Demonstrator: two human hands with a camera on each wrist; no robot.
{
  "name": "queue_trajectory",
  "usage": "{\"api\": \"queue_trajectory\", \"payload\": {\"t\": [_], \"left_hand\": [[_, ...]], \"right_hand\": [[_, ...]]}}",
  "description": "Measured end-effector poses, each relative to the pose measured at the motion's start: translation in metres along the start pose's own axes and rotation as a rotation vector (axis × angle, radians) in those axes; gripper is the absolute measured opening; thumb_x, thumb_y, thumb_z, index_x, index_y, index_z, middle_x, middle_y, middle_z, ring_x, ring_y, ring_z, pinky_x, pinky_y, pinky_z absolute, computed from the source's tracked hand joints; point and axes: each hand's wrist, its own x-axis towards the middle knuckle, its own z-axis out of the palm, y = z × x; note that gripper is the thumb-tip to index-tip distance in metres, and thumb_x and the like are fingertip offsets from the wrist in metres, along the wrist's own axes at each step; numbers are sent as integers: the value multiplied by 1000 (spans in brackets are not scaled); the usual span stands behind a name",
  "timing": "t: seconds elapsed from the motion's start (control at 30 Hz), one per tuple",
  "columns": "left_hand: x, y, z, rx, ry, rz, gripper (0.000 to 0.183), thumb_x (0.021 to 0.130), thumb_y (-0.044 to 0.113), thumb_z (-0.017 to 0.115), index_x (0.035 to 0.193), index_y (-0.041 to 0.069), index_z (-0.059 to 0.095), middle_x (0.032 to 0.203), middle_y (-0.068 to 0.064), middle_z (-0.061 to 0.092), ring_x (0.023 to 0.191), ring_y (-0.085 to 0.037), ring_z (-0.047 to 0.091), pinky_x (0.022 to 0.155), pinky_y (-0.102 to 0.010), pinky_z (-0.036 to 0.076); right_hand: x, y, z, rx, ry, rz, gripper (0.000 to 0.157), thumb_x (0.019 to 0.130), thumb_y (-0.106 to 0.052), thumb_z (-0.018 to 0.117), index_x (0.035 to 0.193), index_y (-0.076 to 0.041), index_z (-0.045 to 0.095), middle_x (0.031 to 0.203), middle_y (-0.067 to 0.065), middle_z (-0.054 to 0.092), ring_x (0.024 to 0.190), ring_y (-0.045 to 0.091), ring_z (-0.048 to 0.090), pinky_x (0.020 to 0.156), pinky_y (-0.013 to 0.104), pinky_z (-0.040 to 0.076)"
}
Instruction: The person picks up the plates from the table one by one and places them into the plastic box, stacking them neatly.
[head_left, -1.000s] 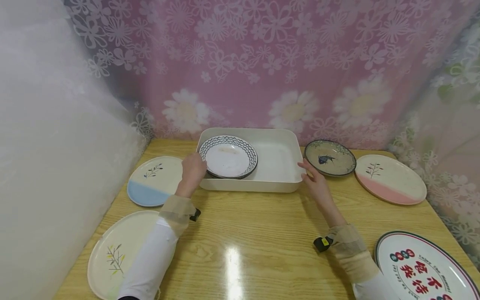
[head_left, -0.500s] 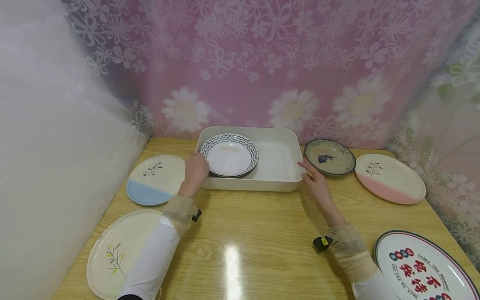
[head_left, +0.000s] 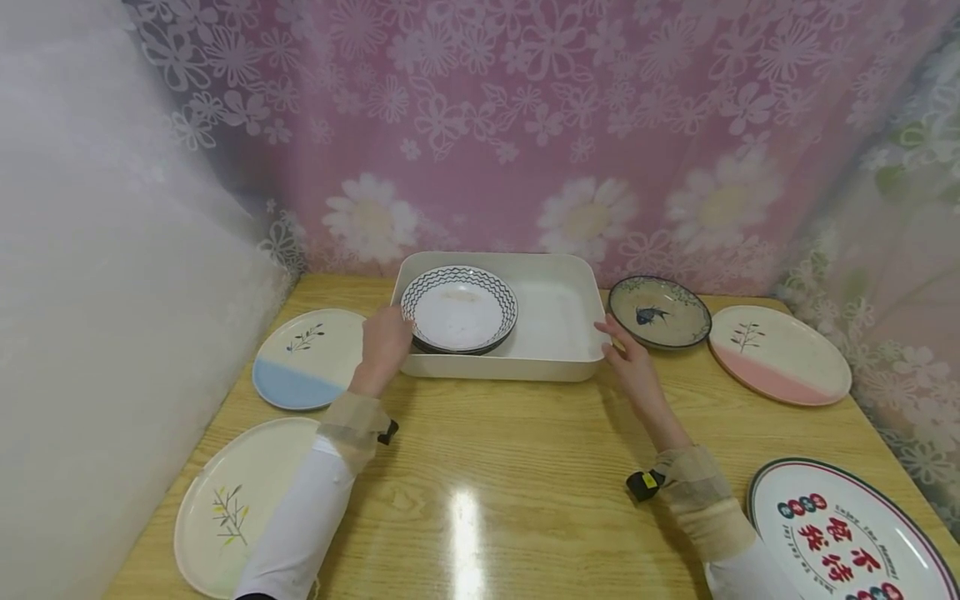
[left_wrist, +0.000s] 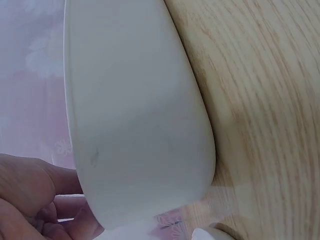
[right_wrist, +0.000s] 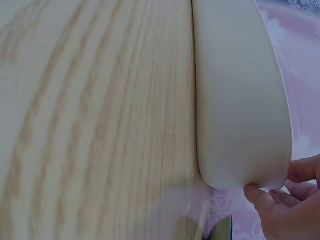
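Note:
A cream rectangular bin stands at the back of the table, against the curtain. In its left half sits a white bowl with a black wavy rim, and a dark edge shows beneath it. My left hand grips the bin's left end, its fingers curled at the rim in the left wrist view. At the right end, my right hand holds the front corner. The right wrist view shows that thumb on the outer wall and a finger over the rim. Some fingertips are hidden behind the bin walls.
A fish-pattern bowl lies just right of the bin, with a pink-and-cream plate beyond. On the left are a blue-and-cream plate and a cream leaf-pattern plate. A white plate with red lettering sits front right.
My left hand shifts slightly right, then back left, at the bin's end. The wavy-rimmed bowl has slid a little right inside the bin. My right hand keeps its place.

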Motion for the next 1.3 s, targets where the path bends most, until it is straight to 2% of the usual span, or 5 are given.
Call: {"api": "queue_trajectory", "payload": {"t": [0.53,0.7,0.83,0.97,1.3], "left_hand": [[-7,-5,-2,-140,46,36,17,97,5,64,106,-4,75,95,-20,74,85,-33,70,77,-51,58],[-16,-7,-3,-198,24,69,26,95,6,68,118,-4,72,103,-21,72,95,-33,70,81,-50,57],[-21,-9,-4,-187,-1,89,29,94,9,70,121,0,72,104,-21,68,96,-35,66,82,-51,55],[-27,-12,-4,-175,4,136,31,94,11,71,123,0,70,118,-25,65,110,-40,62,92,-54,53],[-43,-21,-2,-107,39,163,51,101,16,63,140,-15,50,148,-36,43,138,-50,41,113,-57,38]], "right_hand": [[5,0,-13,-101,7,-51,40,104,1,50,143,10,49,162,21,29,146,44,32,115,54,36],[-6,-10,-32,-127,6,-46,41,104,-4,55,143,7,51,151,26,46,137,42,47,99,22,50],[-17,-23,-50,-130,-4,-75,40,105,-12,55,141,6,53,143,25,55,119,15,62,83,10,50],[-30,-37,-78,-182,10,-102,39,106,-20,56,140,-1,57,130,-1,65,100,-12,59,82,12,52],[-66,-47,-175,-333,40,-85,28,107,-18,53,133,-18,61,114,-35,55,96,-19,56,74,3,47]]}}
